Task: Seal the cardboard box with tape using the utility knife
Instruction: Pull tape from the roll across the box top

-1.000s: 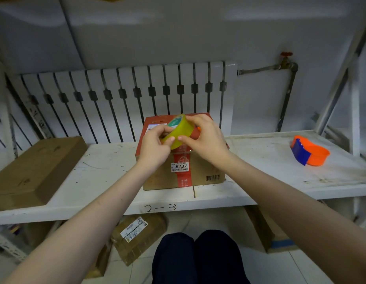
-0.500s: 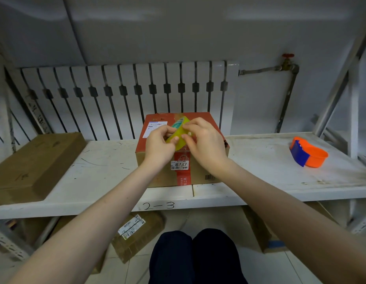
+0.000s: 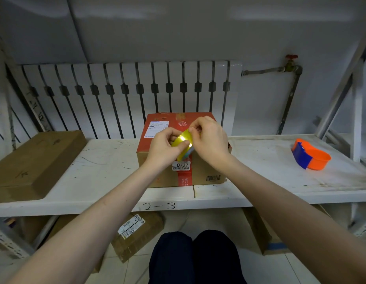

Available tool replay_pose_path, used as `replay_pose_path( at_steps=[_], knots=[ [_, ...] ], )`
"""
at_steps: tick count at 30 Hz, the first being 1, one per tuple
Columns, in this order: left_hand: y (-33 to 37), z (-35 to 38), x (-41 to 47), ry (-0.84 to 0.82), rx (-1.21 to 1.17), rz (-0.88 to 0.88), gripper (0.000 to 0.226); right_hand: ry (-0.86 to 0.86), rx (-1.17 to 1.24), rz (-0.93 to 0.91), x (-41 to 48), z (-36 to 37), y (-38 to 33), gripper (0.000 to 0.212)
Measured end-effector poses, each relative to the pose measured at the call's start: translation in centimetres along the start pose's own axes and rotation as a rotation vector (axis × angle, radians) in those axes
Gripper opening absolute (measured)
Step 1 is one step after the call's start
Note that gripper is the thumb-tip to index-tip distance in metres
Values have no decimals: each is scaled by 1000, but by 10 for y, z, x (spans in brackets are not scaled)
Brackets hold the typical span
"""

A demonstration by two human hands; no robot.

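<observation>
A cardboard box [image 3: 157,128] with a red top, a white shipping label and a "8737" sticker stands on the white shelf [image 3: 108,160]. Just above its front edge both hands hold a roll of yellowish tape [image 3: 183,140]. My left hand [image 3: 164,147] grips the roll from the left, thumb pressed on its shiny outer face. My right hand [image 3: 208,138] holds it from the right, its fingertips pinched at the roll's upper edge. No utility knife shows in this view.
An orange and blue tape dispenser [image 3: 310,156] lies on the shelf at the right. A flat brown box [image 3: 32,162] sits at the left. A radiator [image 3: 124,95] stands behind. Parcels [image 3: 135,232] and my knees [image 3: 194,257] are below the shelf.
The roll has turned in my hands and come down nearer the box's front edge. My right fingertips have shifted to the roll's upper edge.
</observation>
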State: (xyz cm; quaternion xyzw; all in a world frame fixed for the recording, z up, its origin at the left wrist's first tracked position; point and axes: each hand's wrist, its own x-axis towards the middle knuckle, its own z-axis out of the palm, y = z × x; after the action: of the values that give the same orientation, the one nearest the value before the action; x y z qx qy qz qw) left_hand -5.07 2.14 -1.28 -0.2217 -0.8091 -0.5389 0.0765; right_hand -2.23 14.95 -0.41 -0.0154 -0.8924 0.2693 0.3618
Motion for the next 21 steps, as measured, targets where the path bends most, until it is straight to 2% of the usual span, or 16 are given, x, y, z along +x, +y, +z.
replay_pose_path(
  at_steps=[6,10,17,21],
  knots=[
    [-4,-2,0,-140,97,21,18,-73,33,136,6,3,7,9],
    [-7,-1,1,-132,113,12,16,-78,153,236,15,5,14,9],
    [-6,-9,13,-138,164,27,23,51,235,244,9,11,12,10],
    [-15,-10,24,-57,277,43,38,87,205,78,6,1,-2,11]
  ],
)
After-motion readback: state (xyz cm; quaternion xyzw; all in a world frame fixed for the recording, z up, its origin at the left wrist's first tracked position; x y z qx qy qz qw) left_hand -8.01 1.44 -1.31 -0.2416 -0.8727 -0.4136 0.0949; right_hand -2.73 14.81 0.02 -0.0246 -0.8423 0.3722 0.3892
